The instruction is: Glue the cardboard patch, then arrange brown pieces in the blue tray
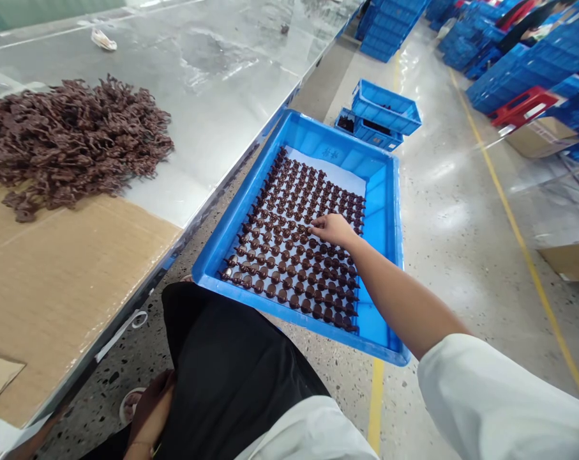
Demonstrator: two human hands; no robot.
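Note:
My right hand (pixel 334 230) reaches over a blue plastic crate (pixel 373 354), thumb and fingertips drawn together in a pinch. Its fingertips are at the rows of small dark brown moulded pieces with round discs (pixel 282 255), which stand on a white sheet (pixel 349 181) in the crate. Whether one piece is between the fingertips is too small to tell. Low in the view, my left hand (pixel 157 390) is beside the black clothing over my lap. Its fingers are in shadow and partly hidden.
On the table to the left, a heap of tangled brown pieces (pixel 78 137) lies by a cardboard sheet (pixel 78 268). Smaller blue crates (pixel 387 108) stand on the floor beyond. Stacked crates (pixel 552 57), a red crate (pixel 523 107) and a cardboard box (pixel 542 135) are at right.

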